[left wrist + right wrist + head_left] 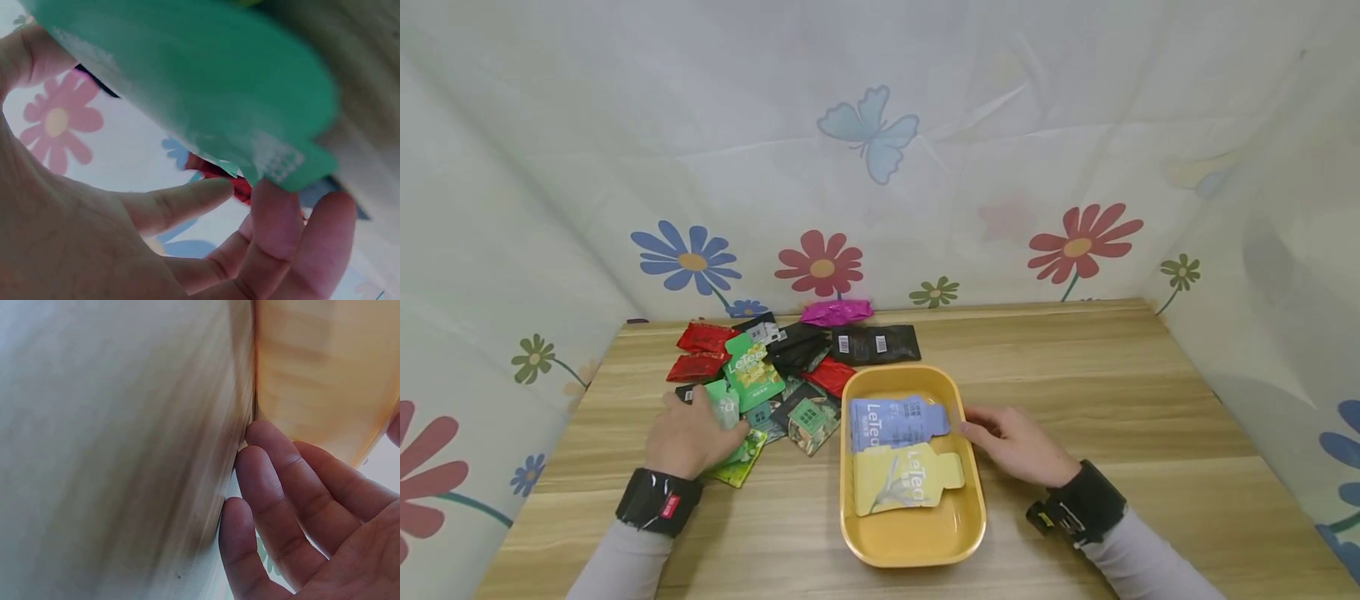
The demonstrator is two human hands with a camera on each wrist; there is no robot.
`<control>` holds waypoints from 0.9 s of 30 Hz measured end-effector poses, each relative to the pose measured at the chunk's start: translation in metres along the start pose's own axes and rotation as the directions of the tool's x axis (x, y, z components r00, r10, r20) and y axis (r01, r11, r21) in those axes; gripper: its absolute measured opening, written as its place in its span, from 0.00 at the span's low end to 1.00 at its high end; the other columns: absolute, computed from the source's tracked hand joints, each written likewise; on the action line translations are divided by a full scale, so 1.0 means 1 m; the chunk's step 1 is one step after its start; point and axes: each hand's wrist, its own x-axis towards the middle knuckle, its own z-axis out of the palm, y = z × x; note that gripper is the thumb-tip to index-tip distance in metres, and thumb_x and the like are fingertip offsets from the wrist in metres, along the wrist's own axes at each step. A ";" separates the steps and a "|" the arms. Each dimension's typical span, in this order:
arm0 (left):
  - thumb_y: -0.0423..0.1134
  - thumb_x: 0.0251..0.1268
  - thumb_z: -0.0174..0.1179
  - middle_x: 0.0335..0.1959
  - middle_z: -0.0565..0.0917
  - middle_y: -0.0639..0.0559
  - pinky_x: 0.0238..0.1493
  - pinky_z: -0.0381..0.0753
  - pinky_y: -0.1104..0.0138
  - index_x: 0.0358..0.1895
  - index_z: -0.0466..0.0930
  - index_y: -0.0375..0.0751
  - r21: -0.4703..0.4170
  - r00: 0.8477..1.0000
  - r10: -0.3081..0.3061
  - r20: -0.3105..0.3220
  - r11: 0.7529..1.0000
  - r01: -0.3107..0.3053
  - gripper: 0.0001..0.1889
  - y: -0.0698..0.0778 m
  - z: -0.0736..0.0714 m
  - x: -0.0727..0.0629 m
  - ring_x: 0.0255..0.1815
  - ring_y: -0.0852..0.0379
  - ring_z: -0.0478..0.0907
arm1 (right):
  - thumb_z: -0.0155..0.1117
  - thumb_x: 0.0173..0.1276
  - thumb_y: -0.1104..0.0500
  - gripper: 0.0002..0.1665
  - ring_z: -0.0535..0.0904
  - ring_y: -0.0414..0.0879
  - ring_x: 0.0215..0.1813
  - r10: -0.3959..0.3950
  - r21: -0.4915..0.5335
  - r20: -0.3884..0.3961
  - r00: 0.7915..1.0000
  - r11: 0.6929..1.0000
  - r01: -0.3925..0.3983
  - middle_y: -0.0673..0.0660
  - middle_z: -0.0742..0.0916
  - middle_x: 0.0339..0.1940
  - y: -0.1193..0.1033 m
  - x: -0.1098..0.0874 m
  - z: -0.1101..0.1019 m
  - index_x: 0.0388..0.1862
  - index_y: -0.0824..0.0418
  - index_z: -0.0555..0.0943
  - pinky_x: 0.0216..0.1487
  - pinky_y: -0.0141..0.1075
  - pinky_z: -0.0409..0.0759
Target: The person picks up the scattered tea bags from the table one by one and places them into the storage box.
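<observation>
At the front of a heap of sachets, my left hand (688, 437) grips a green tea sachet (187, 81) by its two sides, thumb on one and fingertips on the other. Beneath that hand lies a yellow-green sachet (739, 468). My right hand (1018, 446) rests beside a yellow tray (913, 557), its fingers fairly straight and touching the tray's outer right wall near the tabletop. Inside the tray, a blue LeTea sachet (887, 421) lies partly under a pale yellow LeTea sachet (887, 485).
Behind the left hand, the heap holds another green LeTea sachet (752, 375), red packets (698, 367) and several dark ones. A long black packet (887, 346) and a magenta packet (837, 312) lie near the back edge. Flower-printed cloth (925, 225) encloses the wooden table (1075, 367).
</observation>
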 end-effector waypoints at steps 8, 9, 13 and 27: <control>0.64 0.57 0.63 0.54 0.73 0.18 0.40 0.83 0.37 0.70 0.64 0.25 0.015 0.992 0.115 -0.047 0.993 -0.114 0.50 0.016 -0.020 -0.016 0.45 0.26 0.79 | 0.56 0.81 0.46 0.25 0.86 0.47 0.59 0.019 -0.002 0.019 1.000 1.000 -0.019 0.55 0.89 0.60 0.000 0.000 -0.001 0.66 0.60 0.82 0.61 0.48 0.83; 0.63 0.56 0.64 0.54 0.75 0.19 0.40 0.83 0.37 0.70 0.66 0.26 0.018 0.987 0.146 -0.070 0.989 -0.145 0.49 0.020 -0.023 -0.019 0.46 0.27 0.79 | 0.56 0.81 0.46 0.26 0.86 0.48 0.59 0.020 0.000 0.019 1.000 1.000 -0.020 0.55 0.89 0.60 0.000 0.000 -0.001 0.66 0.60 0.82 0.61 0.49 0.83; 0.60 0.51 0.68 0.51 0.78 0.29 0.34 0.83 0.43 0.69 0.72 0.31 0.023 0.950 0.268 -0.161 0.963 -0.267 0.45 0.042 -0.030 -0.033 0.44 0.36 0.79 | 0.56 0.81 0.47 0.25 0.86 0.48 0.59 0.008 -0.003 0.014 1.000 1.000 -0.008 0.56 0.89 0.60 0.000 0.000 -0.001 0.66 0.60 0.82 0.61 0.50 0.83; 0.54 0.43 0.75 0.50 0.80 0.54 0.45 0.83 0.63 0.64 0.81 0.43 -0.011 0.702 0.654 -0.283 0.729 -0.684 0.40 0.125 -0.034 -0.069 0.45 0.58 0.76 | 0.56 0.81 0.47 0.24 0.85 0.48 0.59 0.010 0.007 0.011 1.000 1.000 -0.010 0.55 0.89 0.59 -0.001 -0.001 -0.001 0.65 0.59 0.83 0.61 0.49 0.83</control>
